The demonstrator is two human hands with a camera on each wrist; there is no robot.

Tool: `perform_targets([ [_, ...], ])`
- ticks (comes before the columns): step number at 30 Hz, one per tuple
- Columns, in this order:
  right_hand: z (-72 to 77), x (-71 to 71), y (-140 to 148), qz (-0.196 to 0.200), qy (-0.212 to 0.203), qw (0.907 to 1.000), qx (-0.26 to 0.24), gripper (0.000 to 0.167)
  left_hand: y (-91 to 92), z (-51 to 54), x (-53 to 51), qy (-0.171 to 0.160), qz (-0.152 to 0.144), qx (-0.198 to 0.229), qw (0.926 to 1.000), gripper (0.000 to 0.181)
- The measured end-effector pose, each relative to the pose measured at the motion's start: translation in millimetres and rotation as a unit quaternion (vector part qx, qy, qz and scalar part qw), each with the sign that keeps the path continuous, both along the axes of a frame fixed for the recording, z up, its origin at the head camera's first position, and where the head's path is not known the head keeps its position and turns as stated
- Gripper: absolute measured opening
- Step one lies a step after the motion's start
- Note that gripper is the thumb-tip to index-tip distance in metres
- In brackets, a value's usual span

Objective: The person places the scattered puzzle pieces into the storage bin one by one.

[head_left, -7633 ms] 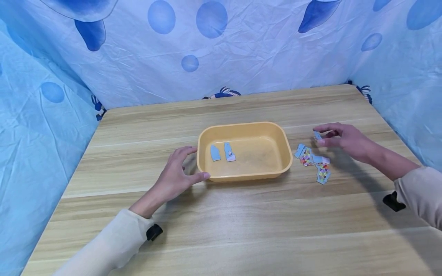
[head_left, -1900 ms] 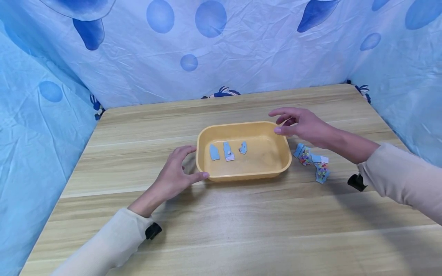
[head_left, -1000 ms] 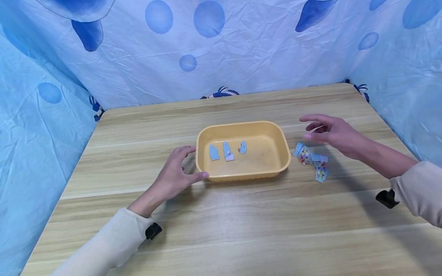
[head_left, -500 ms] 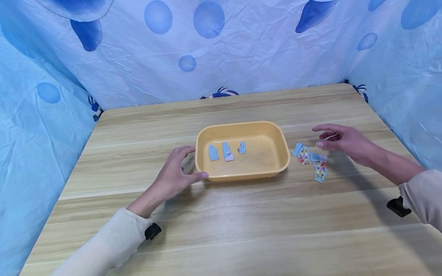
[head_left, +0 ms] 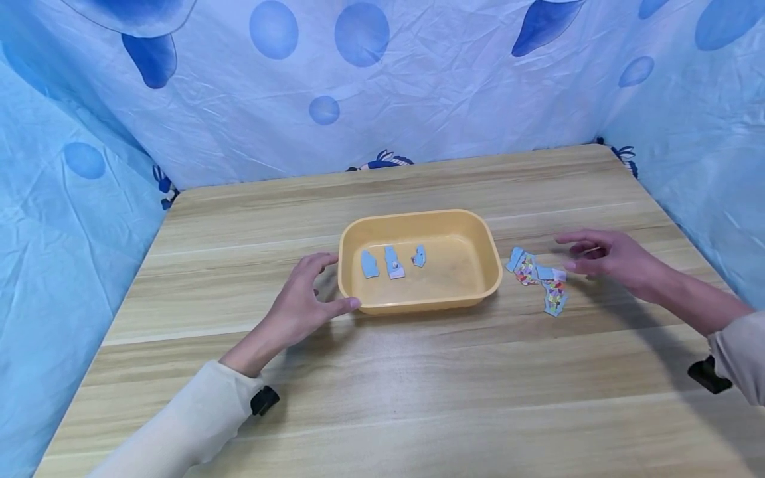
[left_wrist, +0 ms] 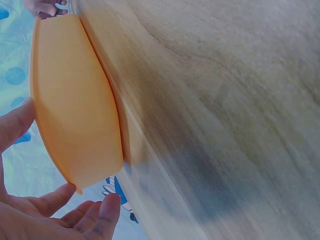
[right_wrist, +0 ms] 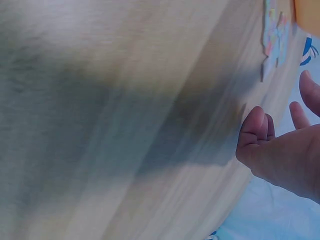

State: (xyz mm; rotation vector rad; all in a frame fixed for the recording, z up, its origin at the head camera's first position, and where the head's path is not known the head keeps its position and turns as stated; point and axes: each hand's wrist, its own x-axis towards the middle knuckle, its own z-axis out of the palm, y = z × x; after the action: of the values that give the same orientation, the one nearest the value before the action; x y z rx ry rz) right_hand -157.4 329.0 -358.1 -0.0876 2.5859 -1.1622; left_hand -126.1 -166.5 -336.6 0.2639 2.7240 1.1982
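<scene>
My left hand [head_left: 307, 295] rests against the left end of a shallow yellow plastic basin [head_left: 421, 307], thumb at its front corner and index fingertip at its side. In the left wrist view, fingers [left_wrist: 52, 200] of that hand are spread at the basin's rim [left_wrist: 75, 100]. Three light-blue puzzle pieces lie apart inside: a plain one [head_left: 369, 264], a longer one [head_left: 394, 260] and a small one [head_left: 420, 255]. My right hand [head_left: 615, 259] hovers just right of several blue and multicoloured puzzle pieces [head_left: 554, 295] on the table, its fingers loosely bent and holding nothing.
The wood-grain table [head_left: 382, 398] extends in front of and around the basin. A blue-and-white patterned cloth [head_left: 418, 99] hangs behind the table and along both sides. Black wrist mounts [head_left: 264, 401] sit under both sleeves.
A third puzzle piece, in my right hand at first, now lies in the basin. That hand moved from the basin's right edge back rightwards beside the loose pieces. The left hand stayed put.
</scene>
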Motion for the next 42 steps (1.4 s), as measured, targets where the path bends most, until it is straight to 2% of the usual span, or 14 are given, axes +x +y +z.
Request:
perform_targets([
  [3,-5.2,3.0,3.5,-0.008,0.003,0.9999,0.007,0.058,0.4,0.3,0.3,-0.001,0.001,-0.001,1.0000,0.082],
  [10,-14.7,6.7,2.7,-0.020,0.027,0.9994,-0.010,0.056,1.2,0.8,0.6,-0.004,0.006,-0.003,1.0000,0.083],
  [30,-22.5,5.2,-5.3,0.016,0.030,0.9979,0.056,0.052,1.4,-1.3,-1.1,0.003,-0.001,0.003,1.0000,0.082],
  [42,-27.7,4.2,-5.7,0.024,0.082,0.9949,0.054,0.047,1.5,0.0,-0.8,0.000,0.003,0.000,1.0000,0.081],
])
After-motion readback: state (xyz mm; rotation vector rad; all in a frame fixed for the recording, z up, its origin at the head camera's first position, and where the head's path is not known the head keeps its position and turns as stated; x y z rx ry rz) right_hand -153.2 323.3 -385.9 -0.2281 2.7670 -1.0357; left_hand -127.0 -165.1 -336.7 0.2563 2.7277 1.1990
